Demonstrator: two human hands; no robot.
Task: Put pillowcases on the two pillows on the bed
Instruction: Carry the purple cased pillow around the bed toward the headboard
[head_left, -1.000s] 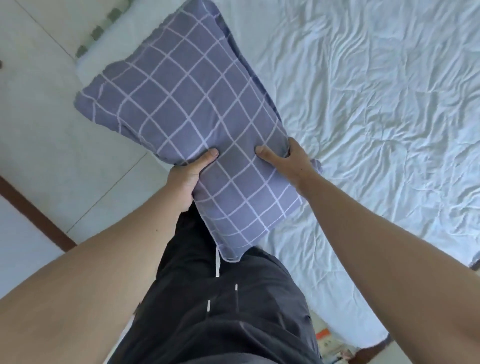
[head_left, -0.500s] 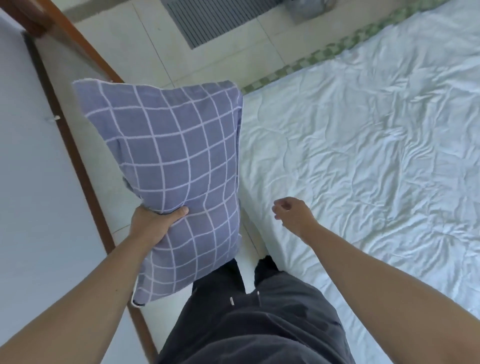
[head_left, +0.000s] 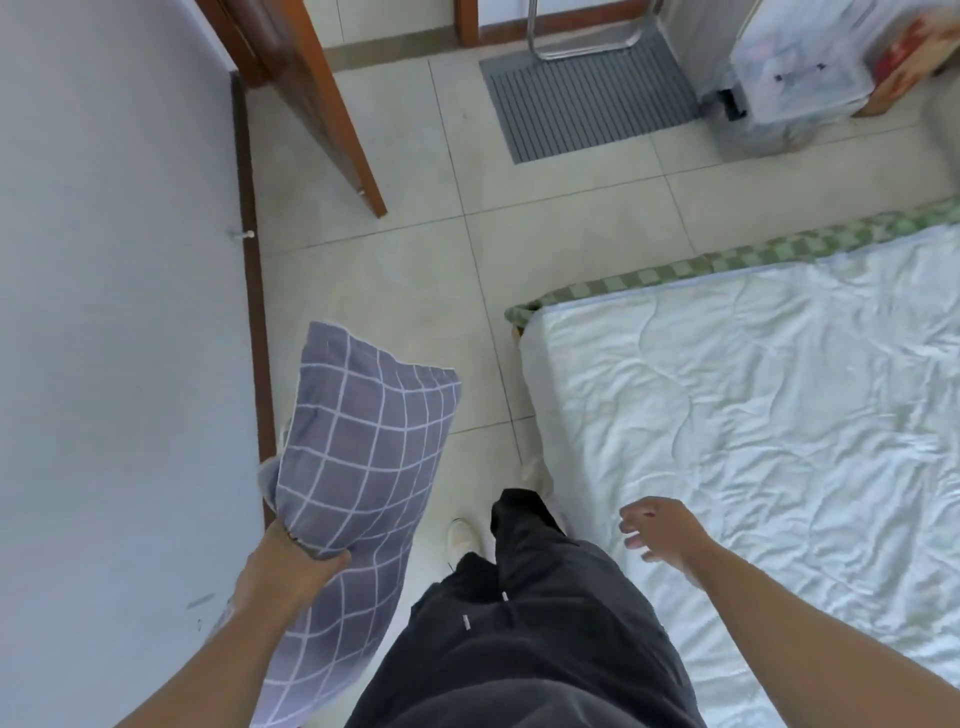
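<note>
A pillow in a purple pillowcase with a white grid (head_left: 363, 467) hangs at my left side, beside the wall. My left hand (head_left: 296, 561) grips it around the middle, fingers curled into the fabric. My right hand (head_left: 660, 530) hovers empty over the near edge of the bed (head_left: 753, 415), fingers loosely spread. The bed carries a wrinkled white sheet over a green checked layer. No second pillow is in view.
A grey wall (head_left: 114, 312) with a brown skirting runs along the left. An open wooden door (head_left: 311, 104) stands ahead. A grey ribbed mat (head_left: 587, 98), a metal frame and a clear plastic box (head_left: 800, 67) sit on the tiled floor (head_left: 415, 270) beyond the bed.
My right hand let go of the pillow and opened. My left hand swung the pillow off the bed down to my left side. The view turned towards the door.
</note>
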